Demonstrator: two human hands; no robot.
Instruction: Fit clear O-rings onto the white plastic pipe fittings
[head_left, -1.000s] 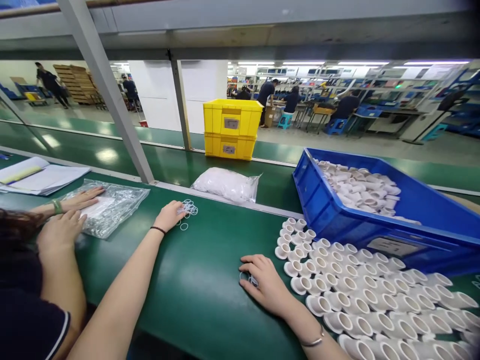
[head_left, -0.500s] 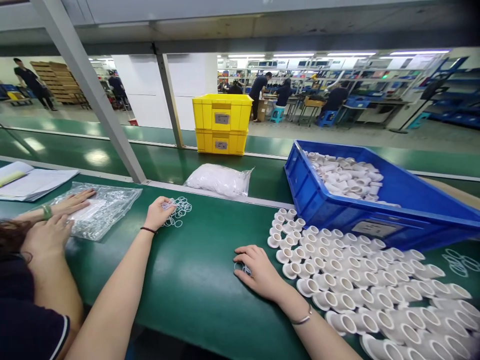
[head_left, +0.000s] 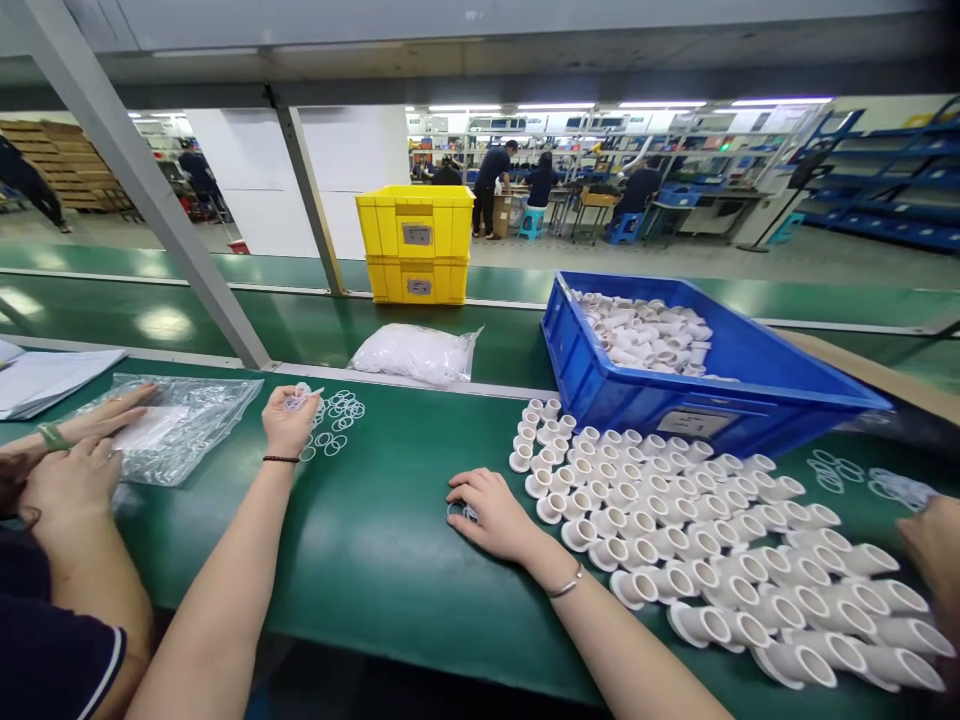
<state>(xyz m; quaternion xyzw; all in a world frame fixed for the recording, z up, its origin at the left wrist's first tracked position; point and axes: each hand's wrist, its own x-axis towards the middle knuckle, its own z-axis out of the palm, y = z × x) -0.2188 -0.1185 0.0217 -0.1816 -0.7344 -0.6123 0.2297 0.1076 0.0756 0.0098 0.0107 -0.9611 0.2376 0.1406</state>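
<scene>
In the head view, a cluster of pale rings (head_left: 301, 397) is pinched between the thumb and fingers of the left hand (head_left: 285, 422). Just beside that grip, to its right, loose rings (head_left: 345, 405) are scattered on the green tabletop (head_left: 382, 570). The right hand (head_left: 489, 512) is rested palm down on the same surface, well apart from the left, with its fingers curved over a few rings (head_left: 470, 513); whether these are pinched or merely covered cannot be told.

To the right of the right hand, white tube fittings (head_left: 664, 550) are set out in close rows, and beyond these a blue crate (head_left: 607, 392) is partly filled with similar pieces. Past the rows, more rings (head_left: 832, 468) are laid out near another person's hand (head_left: 934, 540).

To the left of the left hand, a clear bag (head_left: 191, 440) is touched by a co-worker's hands (head_left: 71, 485). Beyond the left grip, a white-filled bag (head_left: 416, 354) and stacked yellow crates (head_left: 416, 270) are seen.
</scene>
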